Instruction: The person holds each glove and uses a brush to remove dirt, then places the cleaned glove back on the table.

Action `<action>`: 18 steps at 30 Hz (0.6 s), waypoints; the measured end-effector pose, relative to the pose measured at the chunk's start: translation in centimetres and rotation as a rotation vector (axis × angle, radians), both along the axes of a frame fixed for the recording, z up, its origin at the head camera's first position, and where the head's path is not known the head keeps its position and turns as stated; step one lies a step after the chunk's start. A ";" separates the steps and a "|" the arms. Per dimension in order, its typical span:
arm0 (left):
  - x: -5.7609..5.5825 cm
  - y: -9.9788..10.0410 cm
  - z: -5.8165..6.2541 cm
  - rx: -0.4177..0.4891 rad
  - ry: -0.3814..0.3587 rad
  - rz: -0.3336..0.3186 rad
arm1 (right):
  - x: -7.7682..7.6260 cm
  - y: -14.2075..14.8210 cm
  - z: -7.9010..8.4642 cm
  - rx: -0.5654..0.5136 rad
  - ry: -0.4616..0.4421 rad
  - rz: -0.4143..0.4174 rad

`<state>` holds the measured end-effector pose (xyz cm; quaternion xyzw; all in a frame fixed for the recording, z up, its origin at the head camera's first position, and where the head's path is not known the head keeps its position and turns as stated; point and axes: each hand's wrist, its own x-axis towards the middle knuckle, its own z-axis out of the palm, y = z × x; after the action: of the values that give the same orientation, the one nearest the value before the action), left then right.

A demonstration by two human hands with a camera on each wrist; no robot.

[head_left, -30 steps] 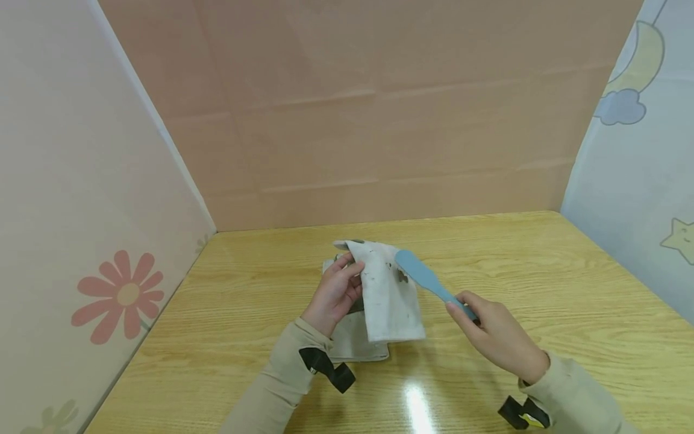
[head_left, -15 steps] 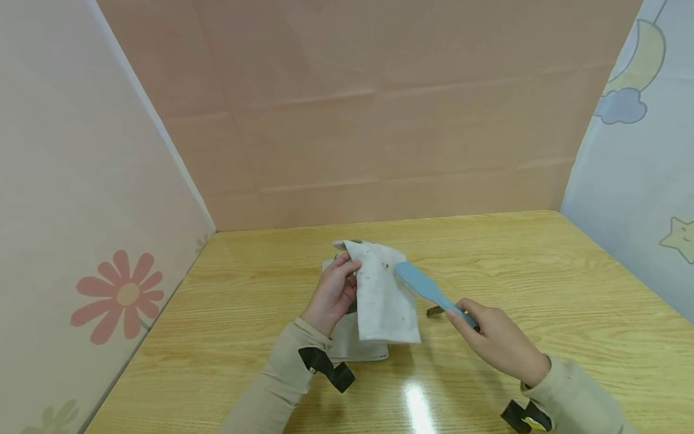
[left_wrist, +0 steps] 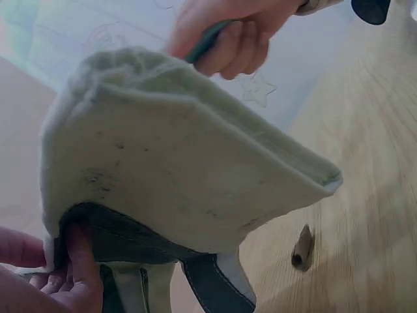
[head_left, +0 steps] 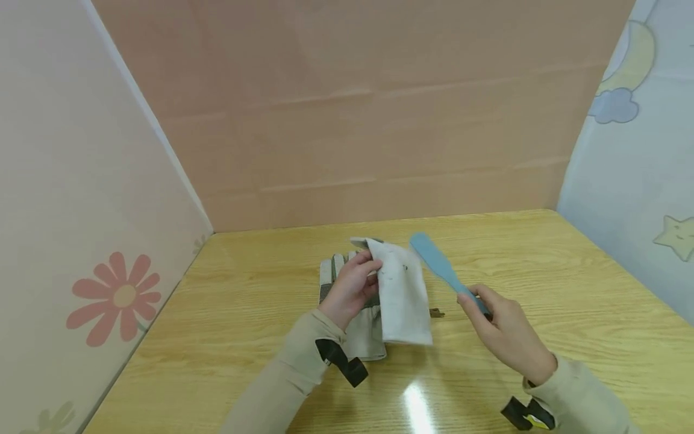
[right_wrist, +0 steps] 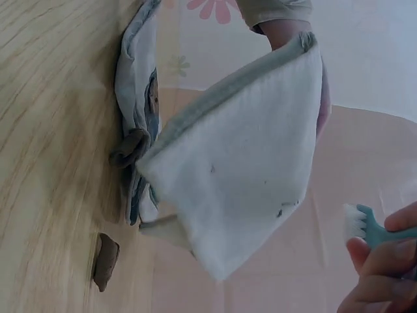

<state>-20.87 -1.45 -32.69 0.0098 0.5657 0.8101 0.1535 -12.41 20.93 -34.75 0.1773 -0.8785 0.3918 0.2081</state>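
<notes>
My left hand grips a white canvas work glove with dark palm panels, its cuff hanging down to the right. Dark specks and smudges mark the cuff, whose opening shows in the left wrist view. A light blue brush is in my right hand, fingers curled round its handle. Its white bristles are apart from the cuff in the right wrist view. A second, matching glove lies on the table under my left hand, partly hidden.
A small brown clump lies on the wooden table just right of the gloves. Another dark lump shows against the lying glove in the right wrist view. Printed walls stand left and right, with a brown one behind.
A dark patch on the held glove's cuff has gone, and a brown clump now shows on the table. My left hand and the glove have shifted right; the brush has lifted off the cloth.
</notes>
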 end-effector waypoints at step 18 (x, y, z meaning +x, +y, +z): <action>-2.6 7.5 -4.7 -0.278 -0.108 -0.297 | 0.3 -0.3 0.0 -0.260 0.300 0.010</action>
<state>-23.44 6.09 -37.43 0.0286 0.6554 0.6921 0.3011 -12.09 20.66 -34.71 0.2095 -0.7786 0.4723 0.3561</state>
